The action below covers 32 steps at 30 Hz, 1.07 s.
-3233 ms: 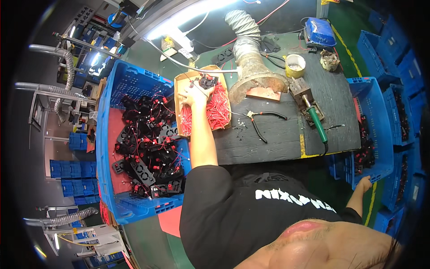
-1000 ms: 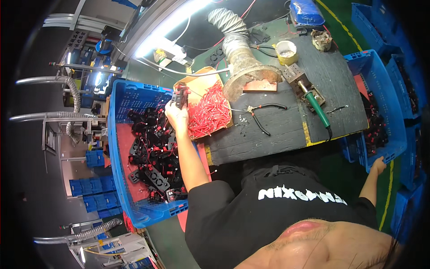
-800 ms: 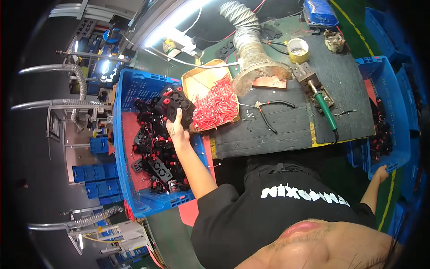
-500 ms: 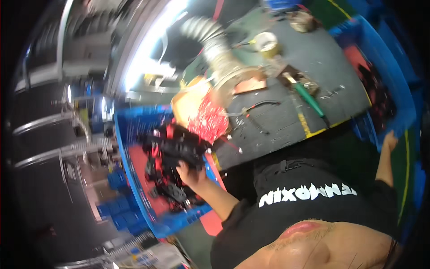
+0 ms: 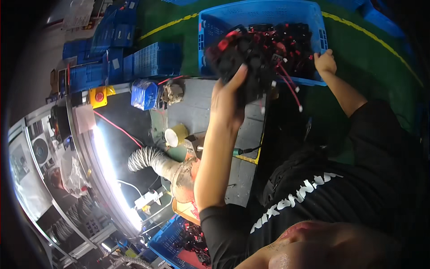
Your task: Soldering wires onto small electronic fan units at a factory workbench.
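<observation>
My left hand [image 5: 225, 99] is closed on black plastic parts [image 5: 244, 60] with red wires and white connectors, blurred by motion. The hand and parts are raised at the near side of a blue crate [image 5: 264, 10], in front of its left part. Inside the crate lie more dark parts [image 5: 298, 45] with red wires. Several red leads [image 5: 292, 89] with white plugs hang beside the held parts and over the crate's near edge. My right hand [image 5: 325, 62] is wrapped round the crate's right near corner, fingers on the rim.
The grey workbench [image 5: 244, 188] carries a tape roll [image 5: 176, 134], a flexible duct [image 5: 154, 161] and a green-handled tool [image 5: 244, 151]. Another blue crate [image 5: 163, 242] with dark parts stands at the lower left. Blue bins [image 5: 156, 60] stand on the green floor behind.
The view has turned to the right. My left hand has carried the black parts from the left crate across to the other crate. My right hand stays on that crate's rim.
</observation>
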### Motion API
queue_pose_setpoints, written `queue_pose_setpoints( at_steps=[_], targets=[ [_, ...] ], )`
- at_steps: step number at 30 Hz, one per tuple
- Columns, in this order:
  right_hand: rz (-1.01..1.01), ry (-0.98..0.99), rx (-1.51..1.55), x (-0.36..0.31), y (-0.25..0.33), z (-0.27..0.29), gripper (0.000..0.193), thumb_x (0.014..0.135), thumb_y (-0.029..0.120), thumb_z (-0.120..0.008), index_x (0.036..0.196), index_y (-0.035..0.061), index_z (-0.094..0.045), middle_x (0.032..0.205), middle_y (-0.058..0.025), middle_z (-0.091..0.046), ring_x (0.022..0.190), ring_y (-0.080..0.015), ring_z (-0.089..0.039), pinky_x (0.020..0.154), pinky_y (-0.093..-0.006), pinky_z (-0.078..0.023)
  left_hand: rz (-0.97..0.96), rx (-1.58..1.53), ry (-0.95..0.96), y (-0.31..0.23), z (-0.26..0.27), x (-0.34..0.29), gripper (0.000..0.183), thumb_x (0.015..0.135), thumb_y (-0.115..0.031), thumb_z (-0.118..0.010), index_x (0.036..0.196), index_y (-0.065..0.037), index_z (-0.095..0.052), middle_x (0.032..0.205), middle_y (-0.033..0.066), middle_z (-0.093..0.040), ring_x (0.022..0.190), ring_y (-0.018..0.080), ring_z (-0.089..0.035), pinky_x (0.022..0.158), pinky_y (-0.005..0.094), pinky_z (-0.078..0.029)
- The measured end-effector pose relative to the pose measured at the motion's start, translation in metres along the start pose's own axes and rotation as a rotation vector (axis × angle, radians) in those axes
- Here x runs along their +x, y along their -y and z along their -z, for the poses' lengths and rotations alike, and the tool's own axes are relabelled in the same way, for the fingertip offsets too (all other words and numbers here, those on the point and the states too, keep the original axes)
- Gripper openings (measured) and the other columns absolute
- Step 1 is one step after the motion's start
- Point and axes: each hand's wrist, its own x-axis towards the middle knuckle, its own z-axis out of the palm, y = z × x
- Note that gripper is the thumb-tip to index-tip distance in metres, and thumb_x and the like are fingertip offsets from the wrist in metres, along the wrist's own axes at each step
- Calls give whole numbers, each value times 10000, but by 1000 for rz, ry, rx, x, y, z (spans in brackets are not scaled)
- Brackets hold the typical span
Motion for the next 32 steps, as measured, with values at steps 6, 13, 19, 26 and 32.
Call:
queue_pose_setpoints(
  at_steps=[6, 13, 19, 26, 32],
  targets=[
    [9, 0, 17, 1, 4, 5, 508, 810, 383, -622, 1099, -1, -455, 1072, -238, -617, 971, -388, -633, 830, -465, -520, 289, 235, -95, 73, -27, 175, 257, 709, -48, -643, 960, -9, -604, 867, 130, -641, 747, 288, -644, 669, 472, -542],
    [24, 15, 18, -2, 8, 9, 501, 805, 383, -632, 1087, 6, -463, 1082, -230, -615, 1003, -382, -619, 841, -466, -513, 201, 273, -94, 134, -65, 210, 376, 808, -46, -616, 1170, 23, -541, 1115, 197, -557, 984, 335, -581, 778, 532, -562],
    [48, 11, -3, 1, 2, -1, 557, 803, 429, -633, 1091, -16, -461, 1096, -243, -610, 1014, -388, -617, 844, -471, -510, 89, 156, 108, 20, -55, 165, 361, 821, -188, -591, 1168, -94, -558, 1041, 115, -609, 896, 245, -616, 702, 475, -547],
    [199, -2, -173, -17, -47, -34, 661, 800, 547, -607, 1006, -81, -612, 1020, -285, -639, 959, -412, -648, 835, -462, -523, -348, 20, 207, -8, 51, -74, 228, 866, -150, -484, 985, -7, -616, 891, 111, -642, 729, 190, -632, 682, 308, -523],
    [335, 160, -403, 65, -24, -77, 847, 776, 642, -578, 1113, -135, -539, 1049, -250, -650, 961, -390, -660, 841, -462, -527, -420, -305, -116, 102, 81, -236, 185, 891, -102, -558, 1022, 18, -610, 939, 95, -645, 817, 141, -621, 756, 260, -500]
  ],
)
